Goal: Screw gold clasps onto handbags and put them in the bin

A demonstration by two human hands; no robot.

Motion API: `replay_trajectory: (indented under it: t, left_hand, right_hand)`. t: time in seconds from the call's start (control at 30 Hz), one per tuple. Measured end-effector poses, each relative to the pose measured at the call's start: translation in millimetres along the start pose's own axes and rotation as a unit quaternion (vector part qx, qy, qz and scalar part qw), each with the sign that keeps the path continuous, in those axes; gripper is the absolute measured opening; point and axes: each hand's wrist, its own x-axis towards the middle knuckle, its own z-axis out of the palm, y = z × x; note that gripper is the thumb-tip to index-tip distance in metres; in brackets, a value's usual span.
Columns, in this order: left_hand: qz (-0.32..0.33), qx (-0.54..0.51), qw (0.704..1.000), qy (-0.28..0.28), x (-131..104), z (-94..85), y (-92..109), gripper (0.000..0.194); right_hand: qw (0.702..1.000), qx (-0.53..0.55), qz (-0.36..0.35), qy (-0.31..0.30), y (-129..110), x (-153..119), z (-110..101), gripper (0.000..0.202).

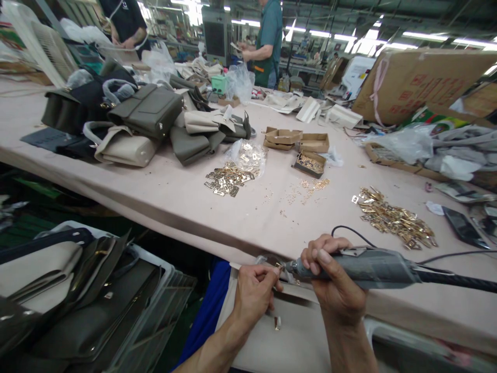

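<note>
Left hand [254, 290] pinched a small gold fitting [278, 266] at the tip of the driver [361, 268]; right hand [334, 274] was wrapped around it.
Both sat at the near table [155, 202] edge, over a pale bag [272, 342]. Progress: looked mid-run, with two piles of loose gold plates [392, 217] [225, 181] unused, finished-looking bags [77, 300] stacked at left, more bags [128, 119] piled on the table. Red print on the carton [423, 83] wasn't readable; no brands legible.
</note>
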Motion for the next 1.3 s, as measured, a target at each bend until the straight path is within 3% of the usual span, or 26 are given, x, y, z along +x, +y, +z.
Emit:
replay_trajectory:
  t: [0.3,0.47,0.8,0.97,1.3]
  left_hand:
    - [-0.001,-0.004,1.000,0.005,1,-0.2,-6,0.034]
    - [0.002,0.006,1.000,0.006,1,0.7,-6,0.032]
    - [0.028,0.020,0.999,-0.013,3,-2.5,-11,0.028]
    - [0.051,0.022,0.998,-0.013,2,-4.8,-14,0.018]
    - [0.070,-0.007,0.997,-0.019,1,-6.0,-21,0.018]
  right_hand:
    - [1.000,-0.013,0.011,-0.013,-1,-3,7,0.014]
    - [0.994,-0.096,0.000,-0.044,3,-5,8,0.013]
    - [0.959,-0.243,0.009,-0.143,4,1,10,0.014]
    - [0.943,-0.253,0.033,-0.212,4,6,12,0.015]
    - [0.916,-0.248,0.079,-0.306,-5,16,22,0.019]
